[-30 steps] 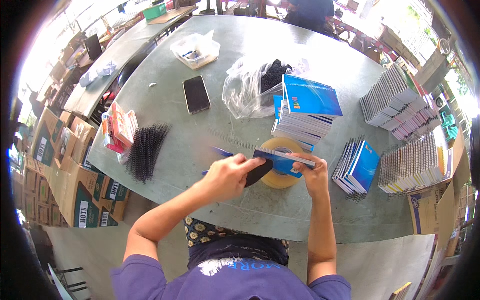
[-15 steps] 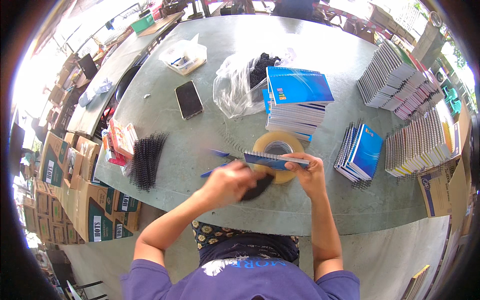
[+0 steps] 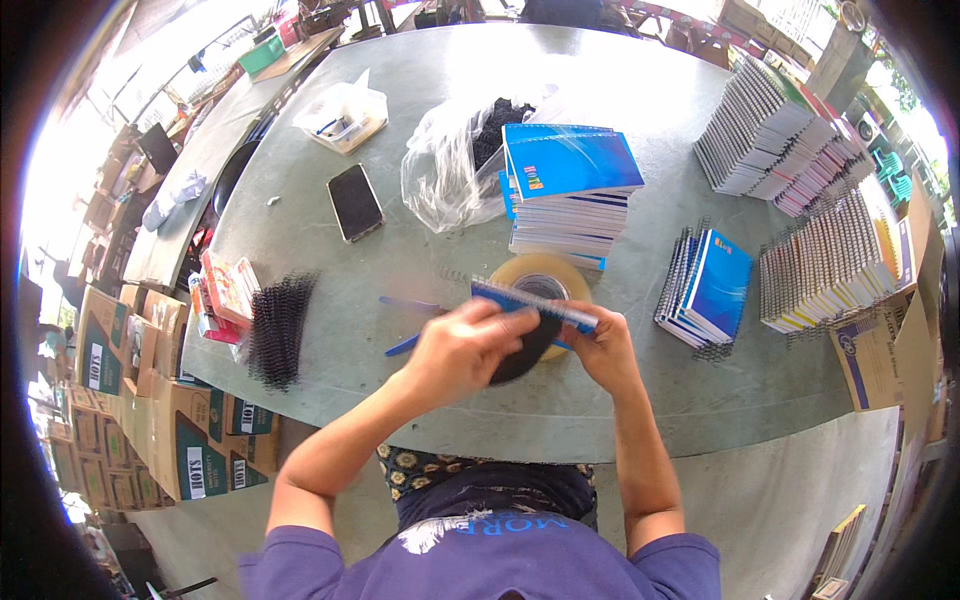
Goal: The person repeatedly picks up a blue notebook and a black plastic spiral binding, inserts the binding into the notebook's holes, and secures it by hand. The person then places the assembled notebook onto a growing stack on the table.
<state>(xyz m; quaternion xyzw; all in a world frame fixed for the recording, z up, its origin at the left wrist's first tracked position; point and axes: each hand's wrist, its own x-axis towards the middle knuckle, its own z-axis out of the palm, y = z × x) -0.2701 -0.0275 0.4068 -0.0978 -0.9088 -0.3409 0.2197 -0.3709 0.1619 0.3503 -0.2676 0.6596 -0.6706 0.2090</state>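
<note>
My right hand (image 3: 603, 355) grips the right end of a blue-covered notebook (image 3: 568, 314), thumb on the near side. A thin wire coil (image 3: 456, 277) sticks out past the notebook's left end. My left hand (image 3: 458, 350) is at the notebook's near side, fingers drawn together and slightly blurred; what they pinch is hidden. Under the notebook lies a large roll of clear tape (image 3: 511, 268), and a dark, rounded thing (image 3: 521, 362) shows between my hands. A blue-handled tool (image 3: 402, 345) lies beside my left hand, partly covered by it.
A tall stack of blue notebooks (image 3: 570, 215) stands beyond my hands, beside a clear plastic bag (image 3: 435, 180) with black coils. More notebooks (image 3: 712, 290) and coil-bound stacks (image 3: 825, 265) fill the right. Black coils (image 3: 280, 330), a phone (image 3: 355, 202) and a plastic tub (image 3: 340, 118) lie left.
The view has shifted, so the table things sit a little further left. The notebook is tilted more, its right end lower. My left hand has moved along its near side.
</note>
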